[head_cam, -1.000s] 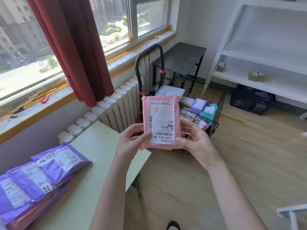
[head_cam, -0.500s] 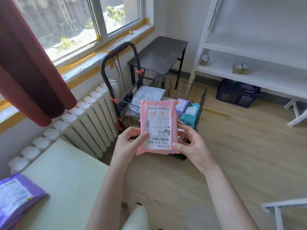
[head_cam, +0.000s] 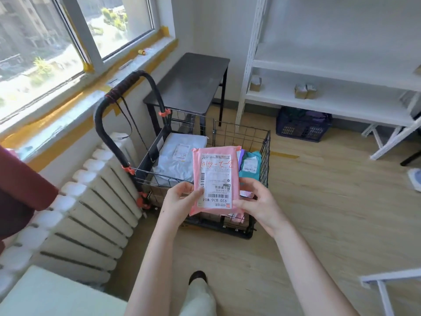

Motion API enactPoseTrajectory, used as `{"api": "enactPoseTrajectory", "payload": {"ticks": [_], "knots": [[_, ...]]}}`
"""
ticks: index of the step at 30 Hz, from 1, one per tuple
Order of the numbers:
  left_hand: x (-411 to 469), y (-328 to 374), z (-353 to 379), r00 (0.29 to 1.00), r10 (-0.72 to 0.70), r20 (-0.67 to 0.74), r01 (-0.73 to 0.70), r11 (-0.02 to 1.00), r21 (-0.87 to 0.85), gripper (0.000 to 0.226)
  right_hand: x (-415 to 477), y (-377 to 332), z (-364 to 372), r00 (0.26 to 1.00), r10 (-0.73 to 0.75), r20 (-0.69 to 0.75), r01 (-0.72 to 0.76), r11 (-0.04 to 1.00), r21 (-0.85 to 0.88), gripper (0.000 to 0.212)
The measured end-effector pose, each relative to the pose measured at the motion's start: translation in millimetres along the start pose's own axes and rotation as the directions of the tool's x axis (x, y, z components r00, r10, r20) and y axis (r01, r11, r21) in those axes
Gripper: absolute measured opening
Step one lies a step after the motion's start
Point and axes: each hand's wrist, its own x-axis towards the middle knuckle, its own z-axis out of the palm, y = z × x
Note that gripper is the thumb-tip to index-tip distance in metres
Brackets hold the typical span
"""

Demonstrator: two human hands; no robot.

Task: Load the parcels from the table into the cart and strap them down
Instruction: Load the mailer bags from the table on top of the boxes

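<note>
Fingers of the left hand point(head_cam: 180, 201) and right hand point(head_cam: 257, 206) pinch the pink parcel point(head_cam: 216, 179) by its lower corners, upright at centre frame, above the wire cart point(head_cam: 265, 151). Dropped on edge, it could, I'd guess, wedge against the teal parcel point(head_cam: 250, 165) or slide off the grey parcel point(head_cam: 180, 156), leaving a lumpy load to strap.

Left hand point(head_cam: 180, 202), right hand point(head_cam: 258, 207) forward, thumbs on pink parcel point(head_cam: 216, 176)

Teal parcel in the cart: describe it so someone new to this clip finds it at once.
Find the black wire cart by the white radiator. The teal parcel sits inside its right wire wall, just right of the held-up pink parcel. It alone is teal; its neighbours are pink, purple or pale grey.
</note>
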Motion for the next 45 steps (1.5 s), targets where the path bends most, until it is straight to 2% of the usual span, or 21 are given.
{"api": "enactPoseTrajectory", "payload": {"ticks": [5,7,12,17,23,26,30,33,40,45], "knots": [[69,1,-12,0.998,0.003,0.064,-0.005,1.0,0.027,0.024,59,-10,14,0.995,0.08,-0.055,-0.081,0.997,-0.009,0.056],[93,1,-15,0.997,-0.006,0.075,0.007,1.0,-0.011,0.023,80,-14,18,0.993,0.097,-0.072,-0.099,0.995,-0.026,0.055],[143,-9,-10,0.994,-0.073,0.086,0.081,0.993,-0.088,0.023,127,-8,21,0.975,0.168,-0.146,-0.165,0.986,0.031,0.051],[189,-26,1,0.981,-0.154,0.114,0.169,0.976,-0.136,0.023,171,6,17,0.953,0.244,-0.179,-0.246,0.969,0.011,0.051],[243,-29,28,0.976,-0.216,0.037,0.219,0.966,-0.138,0.026,227,11,-3,0.949,0.281,-0.145,-0.298,0.947,-0.118,0.044],[270,-26,46,0.969,-0.249,-0.014,0.244,0.96,-0.136,0.017,257,15,-16,0.954,0.266,-0.137,-0.291,0.929,-0.227,0.046],[313,-32,73,0.952,-0.298,-0.067,0.291,0.952,-0.099,0.008,304,33,-29,0.942,0.304,-0.14,-0.335,0.881,-0.333,0.053],[345,-38,89,0.926,-0.365,-0.096,0.357,0.93,-0.09,0.011,339,47,-36,0.929,0.338,-0.149,-0.369,0.849,-0.379,0.05],[416,-74,99,0.915,-0.392,-0.097,0.391,0.92,-0.035,0.009,409,83,-35,0.897,0.408,-0.168,-0.441,0.819,-0.366,0.053],[464,-116,100,0.924,-0.37,-0.095,0.378,0.921,0.094,0.008,451,124,-23,0.866,0.466,-0.183,-0.5,0.782,-0.372,0.058]]}}
